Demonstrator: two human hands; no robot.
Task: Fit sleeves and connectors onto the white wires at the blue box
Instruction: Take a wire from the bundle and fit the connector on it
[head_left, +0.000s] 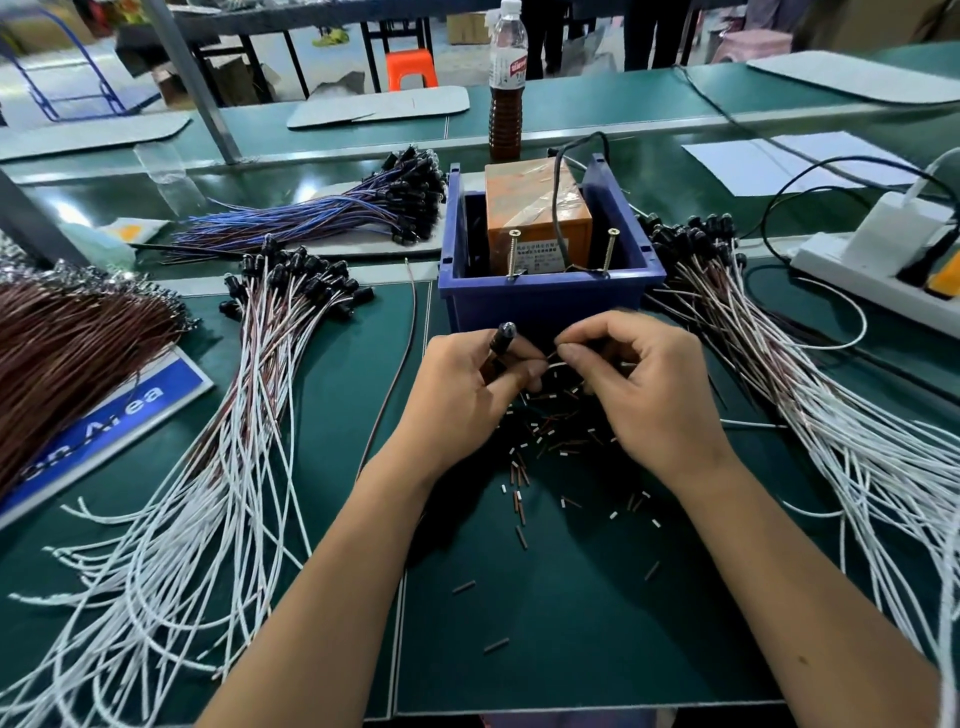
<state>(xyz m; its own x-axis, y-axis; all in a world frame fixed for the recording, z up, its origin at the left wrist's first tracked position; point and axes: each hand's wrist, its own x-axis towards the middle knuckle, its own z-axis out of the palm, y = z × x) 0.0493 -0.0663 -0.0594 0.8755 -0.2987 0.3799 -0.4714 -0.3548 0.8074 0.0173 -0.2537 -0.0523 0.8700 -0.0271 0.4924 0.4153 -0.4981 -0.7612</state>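
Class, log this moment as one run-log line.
left hand: grips black connector | right hand: pinches thin wire end | site: before blue box | sleeves: loose on mat

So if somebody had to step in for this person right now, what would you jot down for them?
Left hand: grips a black connector, its tip pointing up, just in front of the blue box.
Right hand: pinches a thin wire end between thumb and forefinger, right next to the left fingers.
Cut sleeves, white and brown, lie scattered on the green mat under and behind the hands.
White wires with black connectors lie fanned in a left bundle and a right bundle; which one is finished I cannot tell.
Left to do: finish the piece in hand, then carry on through the pile.
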